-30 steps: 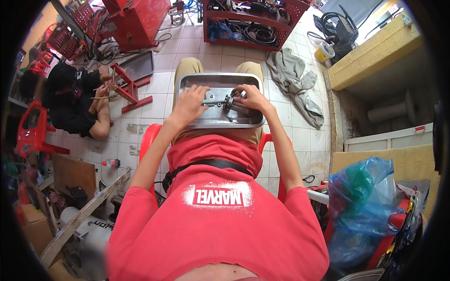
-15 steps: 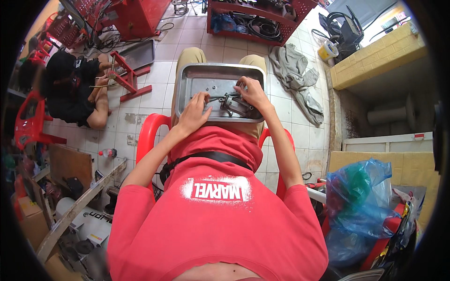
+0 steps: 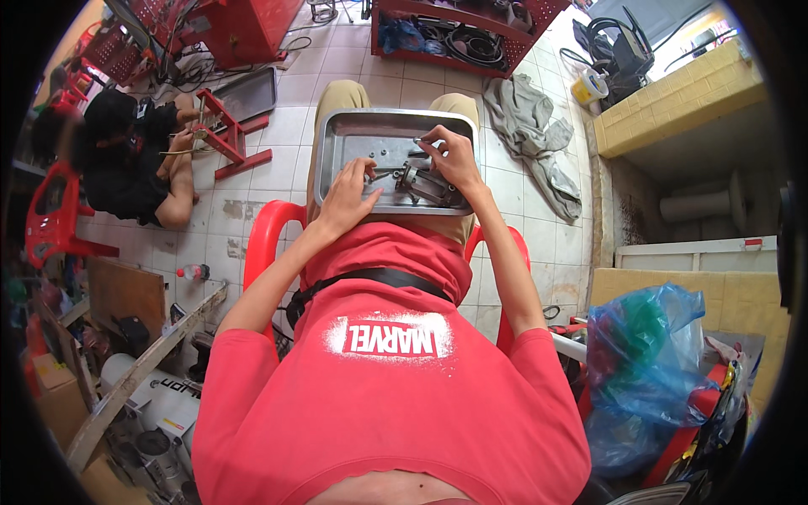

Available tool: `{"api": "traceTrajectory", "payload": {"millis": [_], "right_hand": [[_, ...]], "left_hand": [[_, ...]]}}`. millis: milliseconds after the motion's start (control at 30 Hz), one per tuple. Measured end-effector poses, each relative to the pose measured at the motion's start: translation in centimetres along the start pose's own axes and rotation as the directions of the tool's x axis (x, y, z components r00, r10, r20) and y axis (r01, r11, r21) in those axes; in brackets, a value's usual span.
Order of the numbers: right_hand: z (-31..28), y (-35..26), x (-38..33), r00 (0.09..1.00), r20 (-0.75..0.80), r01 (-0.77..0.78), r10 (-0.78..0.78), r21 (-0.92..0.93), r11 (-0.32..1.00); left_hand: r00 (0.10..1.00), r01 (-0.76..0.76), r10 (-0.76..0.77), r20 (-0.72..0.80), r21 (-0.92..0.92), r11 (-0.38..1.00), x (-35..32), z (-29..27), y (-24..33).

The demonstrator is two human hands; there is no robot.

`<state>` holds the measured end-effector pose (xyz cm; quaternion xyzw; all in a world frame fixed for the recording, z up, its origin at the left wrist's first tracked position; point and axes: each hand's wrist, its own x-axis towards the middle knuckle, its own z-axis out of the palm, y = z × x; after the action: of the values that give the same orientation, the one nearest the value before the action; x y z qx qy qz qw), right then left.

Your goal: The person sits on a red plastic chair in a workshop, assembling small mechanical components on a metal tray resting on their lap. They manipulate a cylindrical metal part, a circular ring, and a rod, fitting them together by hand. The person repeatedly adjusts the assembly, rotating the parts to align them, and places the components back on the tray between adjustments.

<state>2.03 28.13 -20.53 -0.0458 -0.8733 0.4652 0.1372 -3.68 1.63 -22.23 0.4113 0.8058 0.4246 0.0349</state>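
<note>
A shallow grey metal tray (image 3: pixel 347 135) rests across my thighs. Dark metal machine parts (image 3: pixel 425 183), some long and thin, lie in its right half, and small nuts (image 3: pixel 378 154) sit farther left. My right hand (image 3: pixel 455 162) is above the parts, thumb and fingertips pinched on a small metal piece (image 3: pixel 417 141) too small to name exactly. Over the tray's left edge comes my left hand (image 3: pixel 343 194), its thumb apart from the bent fingers. Those fingertips are beside thin dark parts, and I see nothing gripped in them.
Another person (image 3: pixel 139 160) sits at left by a red metal stand (image 3: pixel 236 143). A grey cloth (image 3: pixel 534 139) lies on the tiles at right. A red tool cart (image 3: pixel 471 25) stands ahead. Blue plastic bags (image 3: pixel 644 353) are at near right, and a red chair (image 3: pixel 273 240) is under me.
My right hand has lifted slightly up from the parts, with a small metal piece now showing at its fingertips. The left hand has barely moved.
</note>
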Motion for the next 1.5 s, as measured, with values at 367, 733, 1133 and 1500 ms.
{"api": "traceTrajectory", "payload": {"millis": [367,733,1133,1500], "right_hand": [[-0.2,0.7,-0.1,0.995,0.084,-0.065,0.057,0.104,0.992],[-3.7,-2.8,-1.0,0.889,0.421,0.279,-0.178,-0.191,0.941],[-2.0,-3.8,-5.3,0.980,0.004,0.186,-0.201,-0.395,0.900],[-0.6,-3.6,-4.4,0.893,-0.002,0.406,-0.450,-0.430,0.807]], "left_hand": [[0.994,-0.067,0.064,0.087,0.037,0.997,0.3,-0.2,0.5],[0.988,-0.088,0.082,0.129,0.043,0.995,1.8,0.7,0.8],[0.976,-0.196,0.186,0.109,0.087,0.977,2.6,2.3,0.8],[0.967,-0.085,0.073,0.243,0.037,0.996,2.3,2.4,0.2]]}}
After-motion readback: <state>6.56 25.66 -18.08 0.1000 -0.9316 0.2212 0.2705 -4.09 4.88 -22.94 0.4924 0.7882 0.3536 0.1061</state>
